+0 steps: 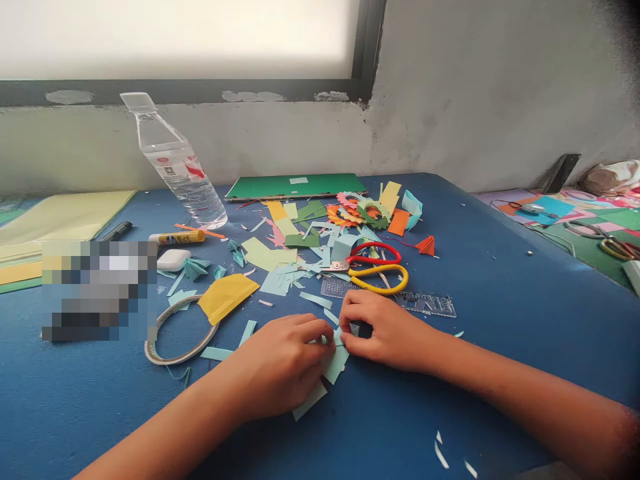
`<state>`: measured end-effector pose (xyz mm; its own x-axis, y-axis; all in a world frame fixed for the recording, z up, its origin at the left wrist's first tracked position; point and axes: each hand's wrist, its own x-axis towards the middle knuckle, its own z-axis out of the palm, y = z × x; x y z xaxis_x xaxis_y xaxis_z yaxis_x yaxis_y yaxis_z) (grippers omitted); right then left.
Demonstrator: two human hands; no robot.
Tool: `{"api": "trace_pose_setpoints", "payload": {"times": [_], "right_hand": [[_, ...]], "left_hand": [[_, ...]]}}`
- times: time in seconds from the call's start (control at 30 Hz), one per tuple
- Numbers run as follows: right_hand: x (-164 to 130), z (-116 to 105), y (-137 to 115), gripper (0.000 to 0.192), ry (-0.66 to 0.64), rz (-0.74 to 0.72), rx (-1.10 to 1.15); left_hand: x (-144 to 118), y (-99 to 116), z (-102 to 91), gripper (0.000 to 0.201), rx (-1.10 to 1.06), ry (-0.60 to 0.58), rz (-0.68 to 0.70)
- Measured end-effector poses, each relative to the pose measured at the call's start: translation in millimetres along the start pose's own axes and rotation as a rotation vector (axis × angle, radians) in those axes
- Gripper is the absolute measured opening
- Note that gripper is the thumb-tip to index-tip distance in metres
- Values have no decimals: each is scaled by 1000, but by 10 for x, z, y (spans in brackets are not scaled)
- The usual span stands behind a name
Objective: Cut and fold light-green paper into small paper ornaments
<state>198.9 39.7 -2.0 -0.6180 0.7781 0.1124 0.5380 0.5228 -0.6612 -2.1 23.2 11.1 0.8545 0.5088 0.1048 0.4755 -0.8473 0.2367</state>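
Just below the scissors (376, 267) | left hand (280, 363) and right hand (385, 330) both pinch 1 light-blue paper piece (334, 360) | tape roll (176, 331) lies left of scissors

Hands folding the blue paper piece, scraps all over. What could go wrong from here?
1. The light blue paper is small and pinched between left hand and right hand; it may tear or crease crooked.
2. Loose scraps lie right beside it and could get mixed in or swept off the table.
3. The scissors and stencil ruler sit just behind the right hand; a wrist move might knock them.
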Motion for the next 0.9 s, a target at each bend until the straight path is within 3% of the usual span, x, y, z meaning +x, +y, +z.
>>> {"api": "trace_pose_setpoints", "payload": {"times": [0.13, 0.37, 0.5, 0.6, 0.73, 0.9], "right_hand": [[-4, -15, -8, 10, 3, 26, 13], [10, -51, 23, 9, -27, 41, 45], [-5, -86, 67, 7, -41, 25, 60], [-43, -163, 102, 15, -135, -114, 38], [-85, -260, 81, 19, -208, -390, -292], [-90, -313, 29, 21, -260, -469, -513]], "left_hand": [[9, 22, -4, 31, -30, 16, 10], [23, 92, -48, 34, -14, -81, -28], [31, 112, -57, 33, -9, -80, -50], [36, 123, -75, 32, -27, -94, -81], [50, 140, -113, 33, -76, -123, -94], [56, 102, -124, 30, -92, -105, -61]]}}
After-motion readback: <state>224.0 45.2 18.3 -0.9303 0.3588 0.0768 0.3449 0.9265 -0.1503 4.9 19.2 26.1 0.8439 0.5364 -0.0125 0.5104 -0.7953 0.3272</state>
